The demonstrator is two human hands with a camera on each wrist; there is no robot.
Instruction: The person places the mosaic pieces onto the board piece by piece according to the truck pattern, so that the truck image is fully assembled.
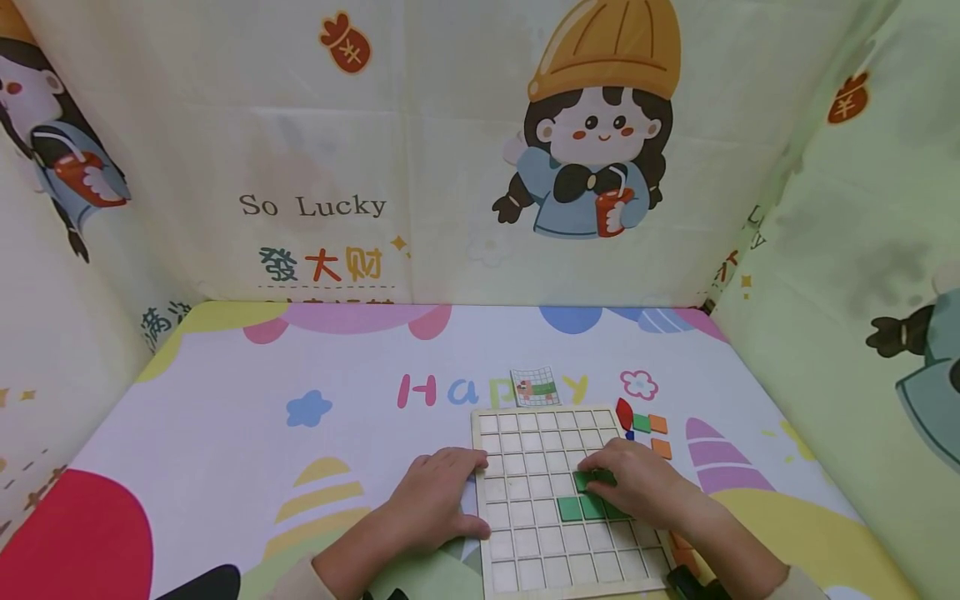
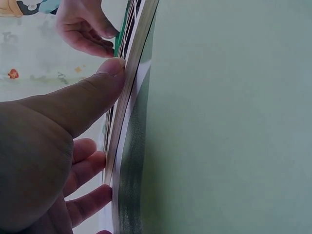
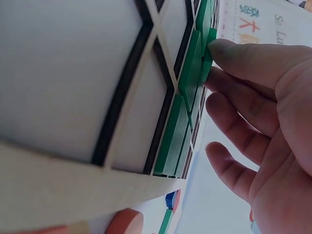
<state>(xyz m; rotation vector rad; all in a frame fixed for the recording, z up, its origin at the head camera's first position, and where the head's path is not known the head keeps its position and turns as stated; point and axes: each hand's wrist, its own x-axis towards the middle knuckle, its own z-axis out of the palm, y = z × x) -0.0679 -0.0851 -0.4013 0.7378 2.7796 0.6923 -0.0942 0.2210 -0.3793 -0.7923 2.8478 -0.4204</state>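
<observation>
A pale wooden grid board (image 1: 517, 590) lies before me, with several green square tiles (image 1: 570, 509) in its cells on the right half. My right hand (image 1: 645, 483) is over these tiles. In the right wrist view its thumb and index finger pinch a green tile (image 3: 208, 61), raised at the far side of the set tiles; the other fingers are loosely bent. At the board's left edge is my left hand (image 1: 431, 500), its thumb and fingertips touching the wooden side. The right hand covers part of the green tiles in the head view.
Beyond the board lies a small picture card (image 1: 536, 387) with a gridded drawing. To the board's right are a red leaf-shaped piece (image 1: 624, 414), a loose green tile (image 1: 641, 423) and orange tiles (image 1: 661, 449). A patterned cloth wall (image 1: 450, 167) stands behind the table.
</observation>
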